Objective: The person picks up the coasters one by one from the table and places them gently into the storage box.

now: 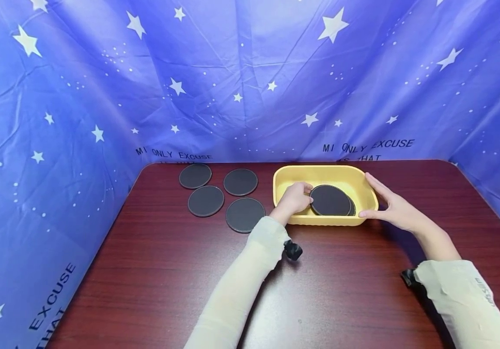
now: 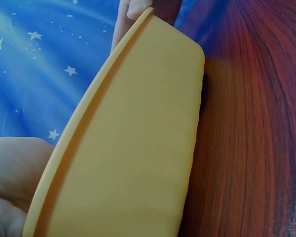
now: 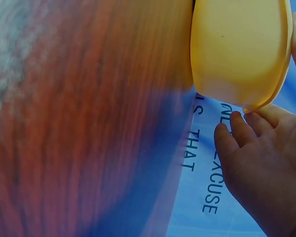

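Note:
A yellow plastic basin [image 1: 324, 220] stands toward the back of the table. Inside it lie round black coasters with stitched edges; the upper coaster [image 1: 330, 200] overlaps another beneath it. My left hand [image 1: 294, 198] reaches over the basin's front wall and pinches the upper coaster at its left edge. My right hand [image 1: 400, 211] holds the basin's right end, thumb at the front corner and a finger at the back corner. In the left wrist view the basin's outer wall [image 2: 128, 128] hides most of the left hand. The right wrist view shows the right hand's fingers [image 3: 244, 129] by the rim.
Left of the basin, several black coasters lie flat on the dark red wooden table [image 1: 158, 271], among them a front one [image 1: 245, 215] close to the left forearm. A blue star-patterned cloth [image 1: 241, 72] hangs along the table's back and sides.

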The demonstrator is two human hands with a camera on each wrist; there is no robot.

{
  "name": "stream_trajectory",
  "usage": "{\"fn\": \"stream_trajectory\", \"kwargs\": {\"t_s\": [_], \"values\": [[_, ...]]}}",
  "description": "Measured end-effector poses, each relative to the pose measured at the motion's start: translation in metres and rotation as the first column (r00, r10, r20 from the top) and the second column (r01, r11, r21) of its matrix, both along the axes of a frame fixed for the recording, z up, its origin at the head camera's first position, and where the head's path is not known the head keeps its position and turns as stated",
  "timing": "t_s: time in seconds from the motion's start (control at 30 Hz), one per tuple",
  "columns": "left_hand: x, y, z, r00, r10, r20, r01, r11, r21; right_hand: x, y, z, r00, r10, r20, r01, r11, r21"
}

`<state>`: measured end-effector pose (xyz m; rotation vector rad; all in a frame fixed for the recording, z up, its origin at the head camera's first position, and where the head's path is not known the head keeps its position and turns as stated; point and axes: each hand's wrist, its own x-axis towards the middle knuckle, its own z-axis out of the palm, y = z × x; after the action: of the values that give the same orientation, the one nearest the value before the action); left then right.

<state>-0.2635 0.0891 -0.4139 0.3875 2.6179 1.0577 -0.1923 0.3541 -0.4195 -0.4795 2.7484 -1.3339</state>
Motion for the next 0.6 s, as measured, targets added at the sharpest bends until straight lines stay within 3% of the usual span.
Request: {"fn": "stream_trajectory", "kwargs": {"t_s": [0.3,0.6], "values": [[0.0033,-0.0017,-0.0001,0.998,-0.061,-0.001,0.061,0.998,0.033,0.0014,-0.0013,0.0016,1.0,-0.005,0.009,0.005,1.0,0.014],[0.0044,-0.0048,-0.0013,0.984,-0.178,-0.011,0.178,0.983,0.05,0.0002,0.0007,-0.0007,1.0,-0.004,0.006,0.004,1.0,0.019]]}}
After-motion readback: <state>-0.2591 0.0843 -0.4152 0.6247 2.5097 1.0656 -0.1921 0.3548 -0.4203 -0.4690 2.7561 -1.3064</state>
